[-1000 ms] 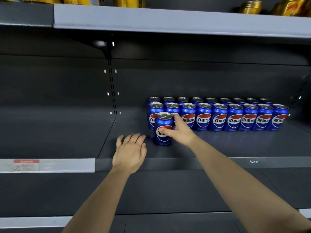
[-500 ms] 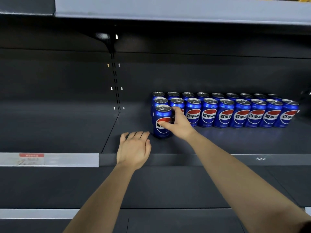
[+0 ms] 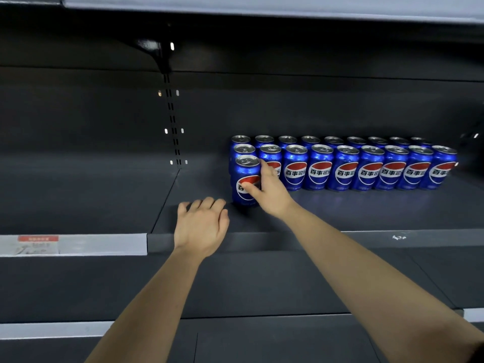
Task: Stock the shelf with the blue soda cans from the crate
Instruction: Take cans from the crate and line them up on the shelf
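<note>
A blue soda can (image 3: 245,179) stands upright on the dark shelf (image 3: 366,213), at the left end and in front of two rows of several blue cans (image 3: 345,167). My right hand (image 3: 269,191) grips this front can from its right side, thumb across the label and fingers behind it. My left hand (image 3: 200,226) hovers palm down over the shelf's front edge, just left of the can, fingers loosely curled and holding nothing. The crate is not in view.
A slotted upright with a black bracket (image 3: 171,113) divides the shelf bays behind. A grey price rail with a red tag (image 3: 38,243) runs along the left bay's front edge. A lower dark shelf (image 3: 262,284) and an upper grey shelf (image 3: 262,6) frame the bay.
The front can has slid back closer to the row behind it, with my right hand still on it. My left hand has stayed near the shelf edge.
</note>
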A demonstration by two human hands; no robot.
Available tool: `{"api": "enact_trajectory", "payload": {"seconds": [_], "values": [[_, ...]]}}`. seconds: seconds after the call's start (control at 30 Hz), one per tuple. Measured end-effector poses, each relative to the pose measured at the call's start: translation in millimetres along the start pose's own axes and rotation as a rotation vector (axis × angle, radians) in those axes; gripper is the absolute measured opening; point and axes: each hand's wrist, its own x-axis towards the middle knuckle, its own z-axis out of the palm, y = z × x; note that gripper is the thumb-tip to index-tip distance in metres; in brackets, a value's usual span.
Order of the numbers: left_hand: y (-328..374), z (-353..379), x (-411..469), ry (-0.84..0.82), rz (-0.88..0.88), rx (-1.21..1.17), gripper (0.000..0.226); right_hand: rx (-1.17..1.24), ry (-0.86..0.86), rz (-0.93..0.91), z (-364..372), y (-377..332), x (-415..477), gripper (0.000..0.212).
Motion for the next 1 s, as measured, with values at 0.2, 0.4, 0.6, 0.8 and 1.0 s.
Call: {"api": "enact_trajectory", "payload": {"seconds": [0.2,0.4,0.6,0.8,1.0], "values": [[0.4,0.3,-0.5,0.032,0.019,0.036,0.045,-0.1,-0.072,0.106,-21.2,14.7,-40.8,0.079],[11.9,-5.8,-5.2,-0.024,-0.056,0.131,0.036,-0.122,-0.053,0.121,-63.3,31.9,-84.1,0.059],[56.8,-19.8,-28.8,0.042,-0.002,0.124,0.036,-0.073,0.022,0.087,-86.5,50.3,-117.2,0.048],[124.1,-32.4,-55.5,0.096,0.037,0.115,0.033,-0.132,0.015,-0.125,-105.1,67.1,-159.5,0.039],[195.7,-15.2,-108.5,0.036,-0.013,0.101,0.036,-0.149,-0.149,-0.159,-138.2,120.2,-216.4,0.038]]}}
